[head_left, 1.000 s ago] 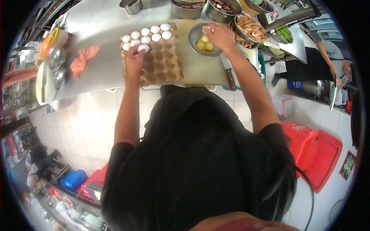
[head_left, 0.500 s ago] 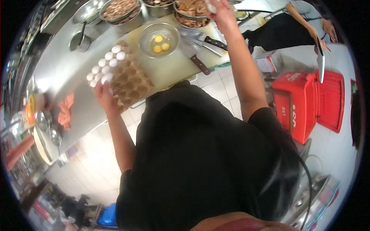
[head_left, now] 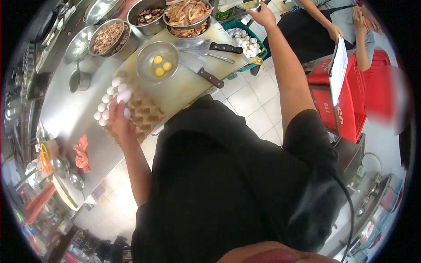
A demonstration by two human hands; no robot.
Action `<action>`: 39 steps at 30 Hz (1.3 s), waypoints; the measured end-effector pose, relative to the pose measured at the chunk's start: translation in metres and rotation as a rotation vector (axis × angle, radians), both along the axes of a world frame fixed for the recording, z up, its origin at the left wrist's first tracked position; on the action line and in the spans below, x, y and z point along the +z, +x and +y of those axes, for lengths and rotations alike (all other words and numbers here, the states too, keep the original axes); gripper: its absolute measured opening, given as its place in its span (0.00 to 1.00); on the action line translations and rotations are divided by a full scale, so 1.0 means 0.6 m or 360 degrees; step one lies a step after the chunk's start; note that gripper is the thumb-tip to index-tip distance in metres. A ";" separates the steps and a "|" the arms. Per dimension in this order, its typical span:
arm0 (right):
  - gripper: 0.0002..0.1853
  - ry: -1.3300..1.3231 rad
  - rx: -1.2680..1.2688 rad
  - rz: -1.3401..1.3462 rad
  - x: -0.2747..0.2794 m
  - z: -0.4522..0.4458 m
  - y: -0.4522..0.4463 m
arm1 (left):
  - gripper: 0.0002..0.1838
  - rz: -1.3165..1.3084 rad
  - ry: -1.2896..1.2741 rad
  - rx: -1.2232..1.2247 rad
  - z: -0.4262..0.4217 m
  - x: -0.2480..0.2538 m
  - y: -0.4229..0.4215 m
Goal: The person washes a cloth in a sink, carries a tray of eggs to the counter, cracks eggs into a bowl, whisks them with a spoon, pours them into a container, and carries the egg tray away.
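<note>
My left hand (head_left: 120, 117) is over the egg tray, its fingers closed around a white egg (head_left: 124, 96). Another white egg (head_left: 127, 114) shows beside its palm. Several white eggs (head_left: 101, 107) sit along the left part of the brown cardboard egg tray (head_left: 147, 111), whose right-hand cups hold none. My right hand (head_left: 264, 17) is stretched far forward, thumb and fingers apart, with nothing visible in it. Below and left of it, a green basket (head_left: 264, 53) contains white eggshells (head_left: 247, 41). Three yolks (head_left: 162, 65) lie in clear egg white in a metal bowl (head_left: 139, 65).
A cleaver (head_left: 210, 78), a knife (head_left: 226, 48) and a thin metal tool lie on the cutting board (head_left: 188, 87). Pots of chopped food (head_left: 107, 37) line the back. A pink cloth (head_left: 81, 153) lies at left. Another person (head_left: 324, 26) stands at right near a red bin (head_left: 346, 118).
My right hand no longer shows the white eggshell it held. The left fingers have moved onto a different egg. The view has shifted, bringing the eggshell basket into sight.
</note>
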State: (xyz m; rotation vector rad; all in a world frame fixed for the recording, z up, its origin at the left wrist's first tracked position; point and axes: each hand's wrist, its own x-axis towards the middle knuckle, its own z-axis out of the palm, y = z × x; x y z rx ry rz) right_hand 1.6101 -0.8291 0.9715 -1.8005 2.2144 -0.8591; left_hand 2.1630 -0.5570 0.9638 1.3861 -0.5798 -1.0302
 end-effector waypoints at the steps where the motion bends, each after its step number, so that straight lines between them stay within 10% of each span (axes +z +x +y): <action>1: 0.49 0.0100 -0.0074 0.0080 0.018 0.009 0.011 | 0.19 0.0002 -0.0023 -0.0026 -0.008 0.001 -0.006; 4: 0.16 -0.0816 -0.0095 0.0559 -0.037 0.008 -0.001 | 0.19 -0.0027 0.0034 -0.0062 -0.017 0.009 -0.022; 10: 0.01 -0.0427 0.0350 -0.0752 0.009 0.160 0.225 | 0.18 -0.0064 0.0210 -0.0264 -0.016 0.051 -0.081; 18: 0.24 -0.0214 0.1765 -0.0715 0.045 0.324 0.436 | 0.15 0.0023 0.0351 -0.0747 -0.048 0.086 -0.182; 23: 0.26 0.0096 0.1343 -0.1539 -0.039 0.321 0.379 | 0.18 0.0092 0.0312 -0.0898 -0.060 0.061 -0.204; 30: 0.24 -0.0343 -0.0723 -0.1786 -0.114 0.310 0.100 | 0.18 0.0238 0.0440 -0.0680 -0.058 0.005 -0.142; 34: 0.22 -0.0462 -0.1080 -0.1423 -0.326 0.317 -0.004 | 0.17 0.0201 0.0448 -0.0585 -0.045 0.009 -0.130; 39: 0.18 -0.0207 -0.0802 -0.2113 -0.267 0.338 0.047 | 0.16 0.0288 0.0450 -0.0559 -0.048 -0.004 -0.117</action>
